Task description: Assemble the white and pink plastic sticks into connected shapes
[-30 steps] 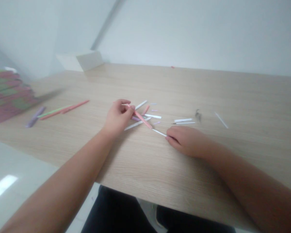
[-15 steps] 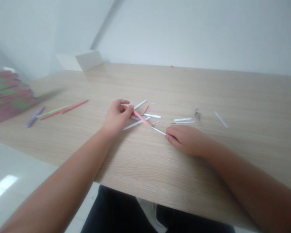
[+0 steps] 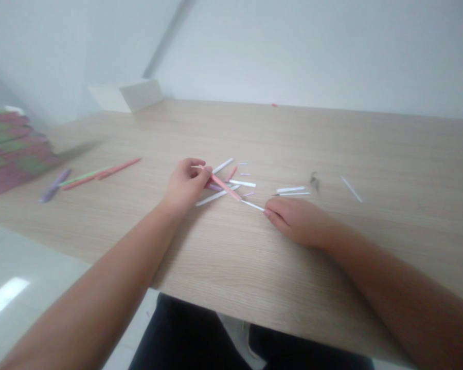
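Note:
A slim pink tube (image 3: 227, 188) slants down to the right, its upper end pinched in my left hand (image 3: 187, 184). My right hand (image 3: 299, 221) is closed on a thin white stick (image 3: 252, 205), whose far end meets the tube's lower right end. Under and behind the tube lie white sticks (image 3: 244, 183), a short pink piece (image 3: 232, 173) and a purple piece partly hidden by my left fingers. Just behind my right hand rest a few thin white pieces (image 3: 290, 189), one with a dark tip.
Pink and green bundles (image 3: 15, 154) are stacked at the far left, beside a purple pen-like item (image 3: 55, 186) and pink and green sticks (image 3: 100, 174). A small dark item (image 3: 314, 181) and a white stick (image 3: 351, 188) lie right. A white box (image 3: 142, 95) stands behind.
My right hand has shifted very slightly up and to the right with the white stick. My left hand and the pink tube look almost unmoved.

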The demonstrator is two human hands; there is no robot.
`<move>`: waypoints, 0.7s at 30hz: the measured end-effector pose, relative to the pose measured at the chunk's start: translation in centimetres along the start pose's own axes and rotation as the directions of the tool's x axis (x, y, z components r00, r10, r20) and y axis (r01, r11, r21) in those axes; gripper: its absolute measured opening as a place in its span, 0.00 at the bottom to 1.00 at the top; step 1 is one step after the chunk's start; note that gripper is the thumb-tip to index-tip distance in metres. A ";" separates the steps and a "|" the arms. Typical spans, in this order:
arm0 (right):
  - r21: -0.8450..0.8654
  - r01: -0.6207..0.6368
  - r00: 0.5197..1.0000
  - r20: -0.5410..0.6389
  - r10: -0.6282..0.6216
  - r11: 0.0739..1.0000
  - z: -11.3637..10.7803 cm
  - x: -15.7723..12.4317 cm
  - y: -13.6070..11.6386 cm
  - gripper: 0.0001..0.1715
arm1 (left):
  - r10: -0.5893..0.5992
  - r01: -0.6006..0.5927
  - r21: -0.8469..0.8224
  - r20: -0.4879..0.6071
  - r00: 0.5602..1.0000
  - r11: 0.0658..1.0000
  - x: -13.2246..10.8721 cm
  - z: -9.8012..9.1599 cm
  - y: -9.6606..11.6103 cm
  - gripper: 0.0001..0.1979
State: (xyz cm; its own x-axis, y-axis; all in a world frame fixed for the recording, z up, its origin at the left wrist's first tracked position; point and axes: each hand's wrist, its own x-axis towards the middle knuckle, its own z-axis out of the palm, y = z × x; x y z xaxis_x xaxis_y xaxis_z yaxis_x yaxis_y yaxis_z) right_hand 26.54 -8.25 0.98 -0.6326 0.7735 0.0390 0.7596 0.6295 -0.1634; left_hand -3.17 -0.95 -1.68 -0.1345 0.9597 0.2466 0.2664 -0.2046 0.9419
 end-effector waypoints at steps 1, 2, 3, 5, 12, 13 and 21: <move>0.008 -0.003 1.000 0.000 0.003 1.000 0.0 0.0 0.0 0.20 | -0.005 0.005 -0.002 0.000 1.000 1.000 0.0 0.0 0.0 0.18; 0.016 -0.008 1.000 0.000 0.008 1.000 0.0 0.0 0.0 0.20 | -0.011 0.011 -0.008 -0.002 1.000 1.000 0.1 0.0 -0.1 0.18; 0.025 -0.014 1.000 0.000 0.013 1.000 0.0 0.0 0.1 0.20 | -0.018 0.018 -0.016 -0.004 1.000 1.000 0.1 0.0 -0.1 0.18; 0.045 -0.036 0.999 0.000 0.036 0.998 0.0 0.0 0.1 0.20 | -0.032 0.032 -0.041 -0.012 0.999 0.999 0.1 0.0 -0.1 0.18; 0.103 -0.091 0.996 -0.004 0.092 0.990 -0.1 0.0 0.1 0.19 | -0.061 0.059 -0.083 -0.023 0.998 0.995 0.2 0.1 -0.3 0.18; 0.109 -0.093 0.996 -0.006 0.094 0.990 -0.1 0.0 0.2 0.19 | -0.061 0.059 -0.084 -0.020 0.998 0.995 0.2 0.1 -0.3 0.18; 0.133 -0.099 0.995 -0.013 0.102 0.986 0.0 -0.1 0.4 0.20 | -0.092 0.091 -0.113 -0.007 0.996 0.989 0.1 0.1 -0.1 0.18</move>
State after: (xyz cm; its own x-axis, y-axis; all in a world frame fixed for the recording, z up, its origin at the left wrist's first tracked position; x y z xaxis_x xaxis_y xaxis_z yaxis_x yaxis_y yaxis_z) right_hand 26.87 -8.10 0.92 -0.5500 0.8344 0.0345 0.7917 0.5341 -0.2964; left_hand -3.12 -0.78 -1.81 -0.1648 0.9732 0.1603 0.1436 -0.1372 0.9801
